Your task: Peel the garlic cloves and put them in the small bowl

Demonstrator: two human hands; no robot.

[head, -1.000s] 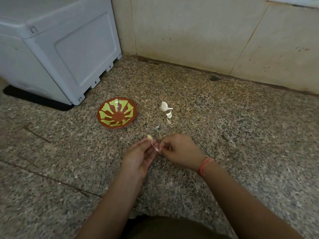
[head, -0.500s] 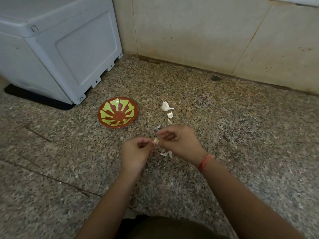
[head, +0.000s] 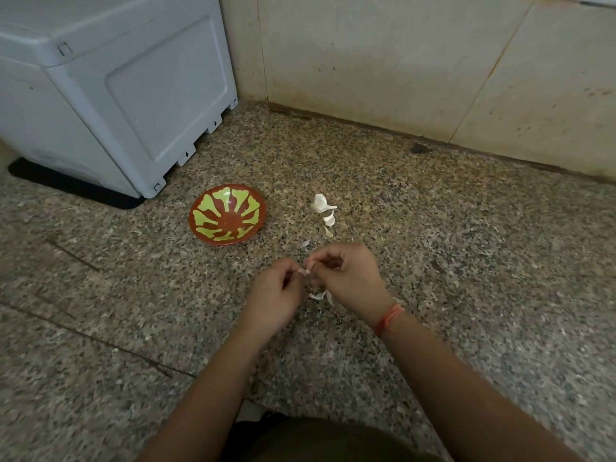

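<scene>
Mid-peel, the garlic clove (head: pixel 304 271) is pinched by left hand (head: pixel 276 295) and right hand (head: pixel 346 278); skin must be cleared, then the far-left bowl (head: pixel 228 217) reached.

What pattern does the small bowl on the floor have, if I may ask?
Small round bowl: reddish-brown with radiating yellow-green petals; head view.

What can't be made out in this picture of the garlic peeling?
- Head view: the garlic clove is nearly hidden by the fingertips of the left hand and right hand; how much skin remains cannot be told.
- The pale pieces beyond the hands are too small to tell cloves from peel.
- The peels on the floor are partly covered by the right hand.
- The grey box is cut off by the top and left edges.
</scene>
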